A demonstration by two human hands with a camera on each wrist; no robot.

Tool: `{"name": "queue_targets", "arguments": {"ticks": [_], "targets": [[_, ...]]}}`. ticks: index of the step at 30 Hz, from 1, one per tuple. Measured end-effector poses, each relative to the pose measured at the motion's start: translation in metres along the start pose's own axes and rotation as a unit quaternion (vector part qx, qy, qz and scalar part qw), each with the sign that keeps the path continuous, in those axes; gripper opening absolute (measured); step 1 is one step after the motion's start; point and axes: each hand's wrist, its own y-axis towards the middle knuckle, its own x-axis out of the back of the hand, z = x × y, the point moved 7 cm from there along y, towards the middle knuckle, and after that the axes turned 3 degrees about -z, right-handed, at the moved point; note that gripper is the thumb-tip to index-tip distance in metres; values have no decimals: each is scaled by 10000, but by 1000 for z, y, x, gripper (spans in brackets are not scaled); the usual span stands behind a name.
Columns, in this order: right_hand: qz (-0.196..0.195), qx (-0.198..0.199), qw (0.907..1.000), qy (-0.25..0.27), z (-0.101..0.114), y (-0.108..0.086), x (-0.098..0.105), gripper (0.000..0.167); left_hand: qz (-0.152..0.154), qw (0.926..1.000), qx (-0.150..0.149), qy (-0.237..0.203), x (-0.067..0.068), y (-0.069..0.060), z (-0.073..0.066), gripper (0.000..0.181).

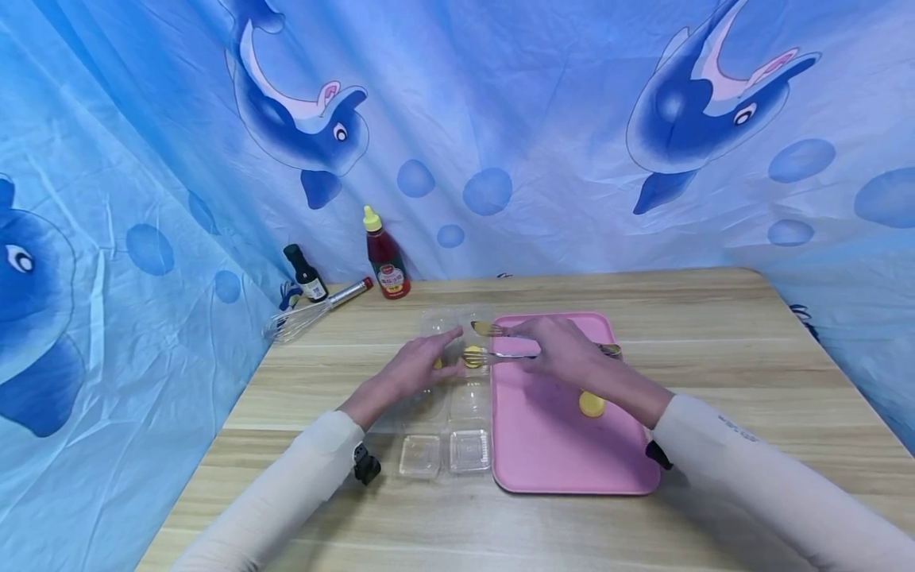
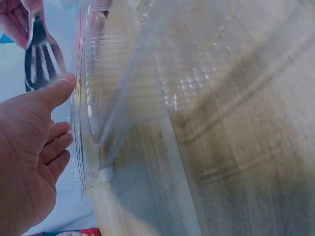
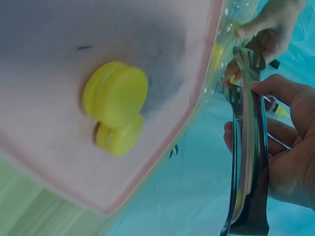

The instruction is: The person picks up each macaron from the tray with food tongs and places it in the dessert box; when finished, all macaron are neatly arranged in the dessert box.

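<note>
Tongs (image 3: pixel 259 162) are clamped in the right grip (image 1: pixel 565 349), the tray (image 1: pixel 565 457) below it. The left grip (image 1: pixel 418 364) is apart, the box (image 1: pixel 469 401) beneath it.

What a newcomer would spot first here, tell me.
Probably the pink tray on the table, bright against the wood. Next, perhaps, the blue dolphins on the curtain behind it. Then the tongs in the right hand, their tips past the tray's left edge.
</note>
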Motion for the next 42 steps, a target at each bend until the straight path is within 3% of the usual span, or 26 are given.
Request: {"name": "queue_targets", "arguments": {"ticks": [4,7,11,25,35,42], "targets": [[-234,-11,9997,117,-9,-13,15,59,-137,9998,108,-115,5,-3,3,85],[-408,197,9987,236,-14,-24,24,64,-247,9992,208,-241,10,-8,5,83],[-529,403,9977,126,-23,-43,32,65,-337,9988,137,-324,17,-17,6,80],[-371,-515,9980,-24,-68,-107,50,54,-314,9978,-408,-419,26,-71,-5,89],[-280,-849,9960,69,-85,-125,49,54,-240,9946,-818,-588,19,-109,-17,91],[-420,-969,9944,38,-89,-133,53,51,-149,9949,-793,-601,16,-130,-18,95]]}}
